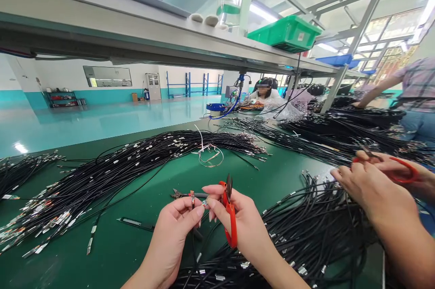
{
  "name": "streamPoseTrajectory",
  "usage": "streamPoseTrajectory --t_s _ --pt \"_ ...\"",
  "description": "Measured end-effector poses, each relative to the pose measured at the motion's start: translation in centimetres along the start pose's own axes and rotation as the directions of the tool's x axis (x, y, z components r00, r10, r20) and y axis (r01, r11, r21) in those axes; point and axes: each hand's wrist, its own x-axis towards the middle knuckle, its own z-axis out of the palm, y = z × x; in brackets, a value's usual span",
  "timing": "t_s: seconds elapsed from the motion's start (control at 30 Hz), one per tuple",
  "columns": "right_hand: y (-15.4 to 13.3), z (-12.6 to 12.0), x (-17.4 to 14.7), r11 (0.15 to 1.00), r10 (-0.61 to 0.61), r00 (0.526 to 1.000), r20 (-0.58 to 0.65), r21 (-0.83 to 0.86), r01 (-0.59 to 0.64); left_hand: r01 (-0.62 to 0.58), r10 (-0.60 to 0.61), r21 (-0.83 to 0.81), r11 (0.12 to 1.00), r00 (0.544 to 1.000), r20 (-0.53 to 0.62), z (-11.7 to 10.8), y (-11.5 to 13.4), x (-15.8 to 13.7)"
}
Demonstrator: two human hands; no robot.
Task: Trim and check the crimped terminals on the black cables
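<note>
My left hand (178, 223) pinches the end of a black cable (193, 248), whose small connector tip (192, 196) pokes up above the fingers. Close against it, my right hand (243, 221) has thumb and finger on a small silvery piece (205, 203) at the cable end. Red-handled scissors (232, 223) hang in the right hand as well, blades pointing up. Behind both hands lie pliers (176, 194) with dark handles, partly covered. A utility knife (131, 222) rests left of my left hand.
Bundles of black cables (136, 162) spread across the green table (112, 262), with another pile (316, 225) at right. A co-worker's hands (377, 185) hold red scissors there. A shelf (163, 31) with a green bin (285, 33) runs overhead. Another person sits farther back.
</note>
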Motion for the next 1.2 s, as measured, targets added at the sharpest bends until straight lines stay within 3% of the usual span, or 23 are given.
streamPoseTrajectory --t_s 0.27,0.4,0.5,0.6,0.73,0.87,0.97,1.07,1.13,1.2 --pt "-0.5 -0.4 0.4 0.989 0.078 0.997 0.022 0.121 -0.08 -0.001 0.002 -0.05 0.999 1.0 0.018 0.0 0.2 0.3" --pt "-0.5 -0.4 0.3 0.993 0.045 0.999 -0.001 0.112 -0.045 -0.023 0.018 0.105 0.994 0.998 0.056 -0.1 0.6 0.3" --pt "-0.3 -0.4 0.3 0.992 0.039 0.998 -0.052 0.125 -0.032 -0.085 0.045 0.229 0.97 0.984 0.174 0.2 0.7 0.1" --pt "-0.1 -0.4 0.4 0.989 0.036 0.994 -0.101 0.148 -0.02 -0.048 -0.003 0.262 0.964 0.982 0.191 0.4 0.5 -0.1" --pt "0.1 -0.3 0.9 0.99 0.051 0.998 -0.023 0.133 -0.048 0.044 -0.056 0.137 0.99 0.995 0.084 -0.1 -0.2 0.4" --pt "0.5 0.2 0.5 0.998 0.055 0.998 -0.02 0.021 -0.055 0.095 -0.116 -0.196 0.976 0.988 -0.098 -1.0 -0.6 1.3" --pt "1.3 1.2 -0.7 0.988 -0.004 0.996 0.091 -0.15 0.018 0.115 -0.211 -0.358 0.926 0.947 -0.242 -1.4 -0.2 1.6" --pt "2.0 2.3 -1.6 0.924 -0.025 0.973 0.231 -0.366 0.11 0.153 -0.252 -0.352 0.923 0.934 -0.254 -1.2 0.7 1.3" --pt "1.8 2.4 -1.7 0.895 -0.049 0.978 0.204 -0.426 0.133 0.149 -0.242 -0.356 0.922 0.942 -0.234 -0.9 1.4 0.9" --pt "0.8 1.4 -1.0 0.91 -0.07 0.995 0.07 -0.405 0.093 0.128 -0.238 -0.404 0.906 0.942 -0.236 -0.8 1.7 0.6"
